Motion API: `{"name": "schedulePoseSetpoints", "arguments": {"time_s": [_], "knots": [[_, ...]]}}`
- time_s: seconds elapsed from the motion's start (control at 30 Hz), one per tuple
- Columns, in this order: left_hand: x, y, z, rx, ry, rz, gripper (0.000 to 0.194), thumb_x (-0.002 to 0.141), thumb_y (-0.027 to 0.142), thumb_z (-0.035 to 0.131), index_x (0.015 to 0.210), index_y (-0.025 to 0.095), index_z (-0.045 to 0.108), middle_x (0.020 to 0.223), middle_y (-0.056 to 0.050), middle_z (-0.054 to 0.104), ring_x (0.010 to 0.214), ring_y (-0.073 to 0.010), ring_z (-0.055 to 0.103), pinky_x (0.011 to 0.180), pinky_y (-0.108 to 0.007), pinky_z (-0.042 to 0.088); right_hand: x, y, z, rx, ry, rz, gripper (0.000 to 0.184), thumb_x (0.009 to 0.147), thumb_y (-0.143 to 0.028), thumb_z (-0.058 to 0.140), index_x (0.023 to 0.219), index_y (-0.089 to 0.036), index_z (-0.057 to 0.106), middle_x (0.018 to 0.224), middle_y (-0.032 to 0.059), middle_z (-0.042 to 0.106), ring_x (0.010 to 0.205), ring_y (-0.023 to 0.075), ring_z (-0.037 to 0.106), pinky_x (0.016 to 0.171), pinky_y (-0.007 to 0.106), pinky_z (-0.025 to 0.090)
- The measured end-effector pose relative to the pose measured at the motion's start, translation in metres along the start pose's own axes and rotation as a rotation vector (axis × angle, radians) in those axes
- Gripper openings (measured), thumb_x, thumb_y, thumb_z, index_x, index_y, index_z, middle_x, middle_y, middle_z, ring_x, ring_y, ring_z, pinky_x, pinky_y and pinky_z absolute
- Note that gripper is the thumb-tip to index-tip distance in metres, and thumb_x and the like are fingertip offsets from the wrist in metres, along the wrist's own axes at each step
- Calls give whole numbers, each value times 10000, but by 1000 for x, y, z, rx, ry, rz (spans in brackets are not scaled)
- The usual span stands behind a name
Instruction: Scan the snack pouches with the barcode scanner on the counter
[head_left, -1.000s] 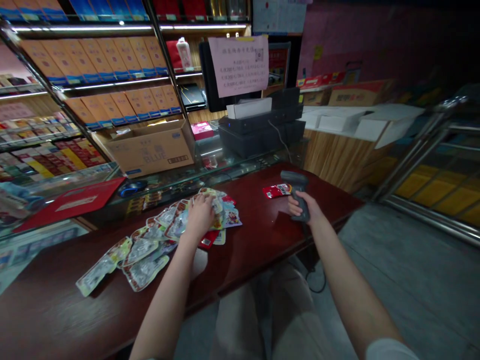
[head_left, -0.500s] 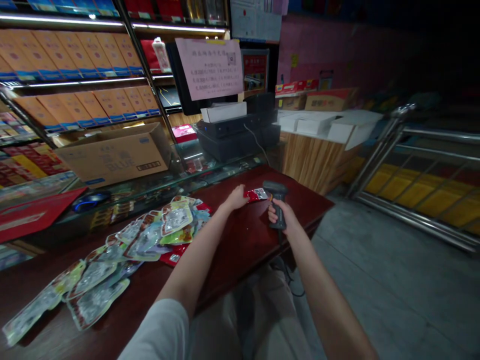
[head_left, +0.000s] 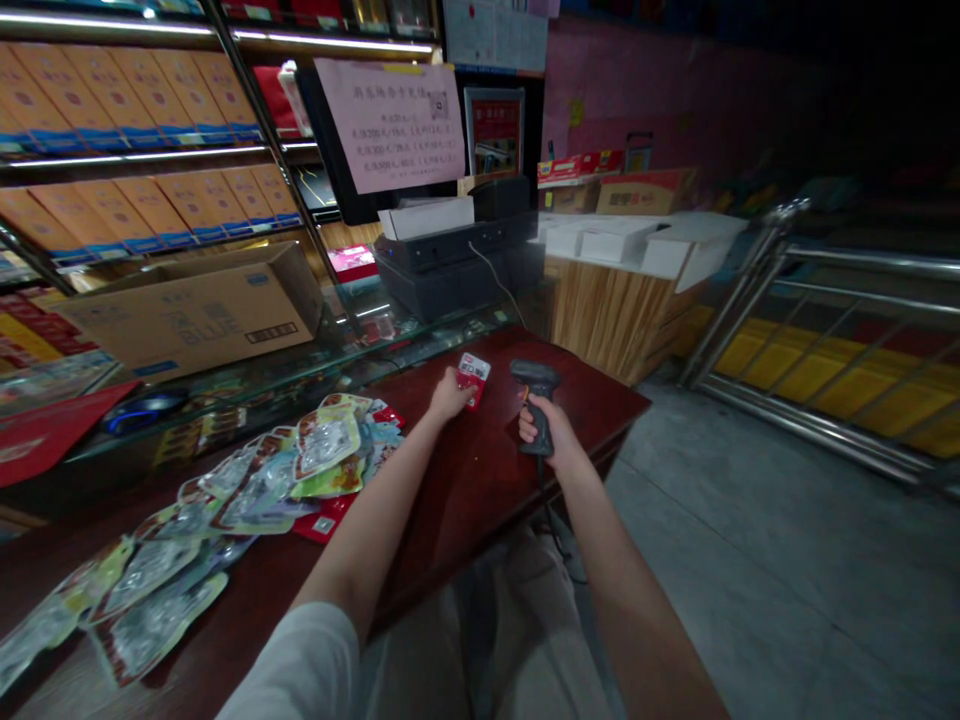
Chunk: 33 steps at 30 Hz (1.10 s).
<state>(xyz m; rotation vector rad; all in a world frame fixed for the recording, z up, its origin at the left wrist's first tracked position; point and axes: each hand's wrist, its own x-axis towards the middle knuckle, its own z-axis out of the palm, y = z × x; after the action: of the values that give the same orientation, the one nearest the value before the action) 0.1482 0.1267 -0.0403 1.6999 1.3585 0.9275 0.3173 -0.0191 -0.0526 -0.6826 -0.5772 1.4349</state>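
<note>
My left hand (head_left: pixel 448 398) is closed on a small red snack packet (head_left: pixel 473 377), held up just above the dark red wooden counter (head_left: pixel 480 480). My right hand (head_left: pixel 541 432) grips the handle of a dark handheld barcode scanner (head_left: pixel 535 392), whose head points toward the packet a short way to its left. A cable hangs from the scanner down past the counter's front edge. A spread of several clear and coloured snack packets (head_left: pixel 247 490) lies on the counter to the left of my left arm.
A glass display case (head_left: pixel 315 360) runs behind the counter, bearing a cardboard box (head_left: pixel 196 312), a computer mouse (head_left: pixel 142 410) and a black register (head_left: pixel 457 265). Shelves of boxed goods (head_left: pixel 135 130) fill the back left. A metal railing (head_left: pixel 825 350) stands at the right.
My left hand left the pile of packets, reached right to the red packet lying by the scanner and lifted it. My right hand kept hold of the scanner. The view swung right.
</note>
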Motion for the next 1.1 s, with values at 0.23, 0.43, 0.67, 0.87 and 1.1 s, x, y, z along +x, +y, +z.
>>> {"name": "schedulePoseSetpoints", "arguments": {"time_s": [0.23,0.43,0.67,0.87,1.1], "knots": [[-23,8,-19,-327,53,-11,293,707,186,732,933,177,546,884,-48,705,789,-186,705,813,-382,573,-1,0,2,-63,-43,-15,369,732,-381,755,979,-202,548,513,-97,482,359,64,383,344,184,307],[-59,20,-62,-727,28,-23,313,748,156,645,1032,175,515,874,-31,699,750,-191,724,809,-437,596,-20,0,16,-171,-258,16,402,762,-413,738,1051,-201,556,539,-101,494,337,57,349,332,188,299],[-87,21,-124,-656,28,120,440,755,233,686,1160,208,516,973,-32,696,804,-195,720,782,-393,599,-48,32,56,-190,-397,140,416,817,-421,691,1130,-192,538,548,-102,485,333,49,324,322,183,276],[-108,3,-159,-592,104,174,473,767,261,671,1209,205,512,989,-53,700,843,-213,711,814,-419,587,-68,63,98,-187,-461,189,377,797,-413,713,1052,-198,538,540,-106,482,326,42,318,323,177,280],[-134,-2,-179,-483,199,223,317,734,245,670,1034,186,589,880,-38,691,747,-189,663,745,-352,558,-82,81,126,-234,-495,191,336,805,-417,698,991,-212,507,536,-115,465,326,39,307,331,174,292]]}}
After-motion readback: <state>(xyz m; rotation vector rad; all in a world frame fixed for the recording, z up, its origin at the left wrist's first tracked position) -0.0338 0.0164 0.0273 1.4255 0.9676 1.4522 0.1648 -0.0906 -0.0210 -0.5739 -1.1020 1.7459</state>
